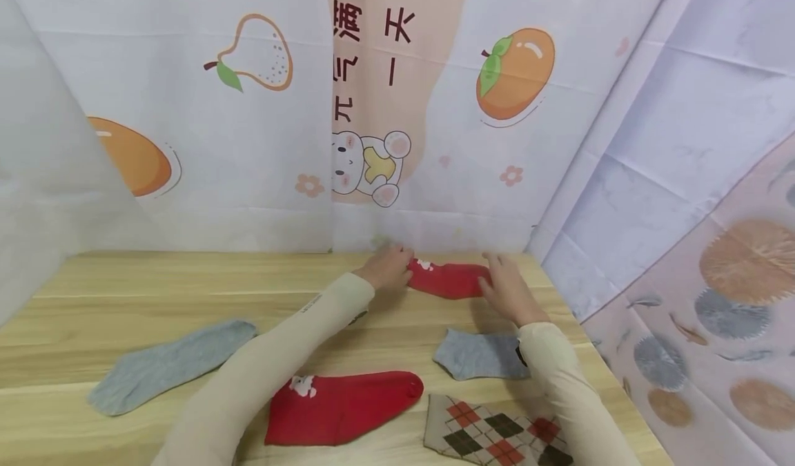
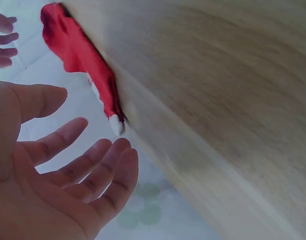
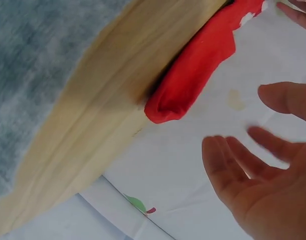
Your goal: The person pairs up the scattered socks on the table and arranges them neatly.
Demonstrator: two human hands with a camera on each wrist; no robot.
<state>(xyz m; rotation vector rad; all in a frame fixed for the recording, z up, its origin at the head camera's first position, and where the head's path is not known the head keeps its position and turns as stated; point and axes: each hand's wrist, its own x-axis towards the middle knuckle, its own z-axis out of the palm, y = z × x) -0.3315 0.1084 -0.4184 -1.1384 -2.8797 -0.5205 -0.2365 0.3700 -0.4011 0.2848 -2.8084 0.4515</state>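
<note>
A red sock with a white pattern at one end lies flat near the table's back edge. At its left, patterned end is my left hand; in the left wrist view that hand has loosely spread fingers and nothing in its palm. My right hand is at the sock's other end. The right wrist view shows that hand with fingers relaxed and apart from the red sock. Under my right forearm lies a grey sock, partly hidden by the sleeve.
A second red sock lies at the front middle, partly behind my left sleeve. One more grey sock is on the left. An argyle sock sits at the front right. Printed cloth hangs behind the wooden table.
</note>
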